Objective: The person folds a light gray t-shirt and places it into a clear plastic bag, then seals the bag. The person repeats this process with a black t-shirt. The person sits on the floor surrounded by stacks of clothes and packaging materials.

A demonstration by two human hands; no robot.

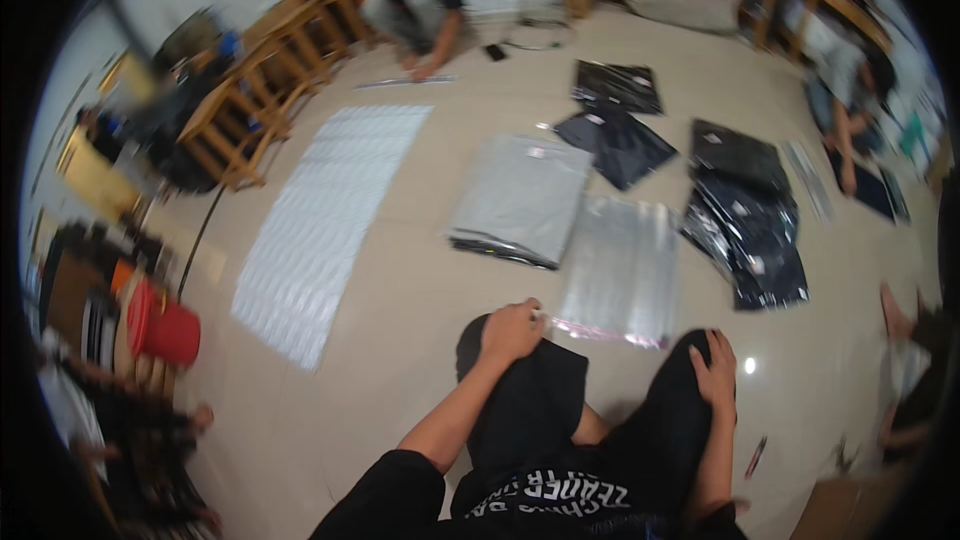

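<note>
My left hand (512, 331) rests on my left knee, its fingers curled. A small whitish spot shows at its fingertips, too blurred to name. Over my right knee lies my right hand (716, 371), holding nothing, with the thumb apart from the fingers. Just ahead on the floor is a pile of clear plastic bags (621, 270) with a pinkish near edge. Beyond my left hand sits a stack of bagged grey garments (521, 195). Dark folded garments in clear bags (757, 240) lie to the right, and more dark bagged packs (619, 142) lie farther off.
A long whitish translucent sheet (337, 225) covers floor on the left. Wooden stools (240, 127) and a red bucket (165, 326) stand beyond it. A person (420, 7) squats at the back; another (847, 105) touches a dark item. A cutter-like tool (756, 457) lies near a cardboard box (847, 506).
</note>
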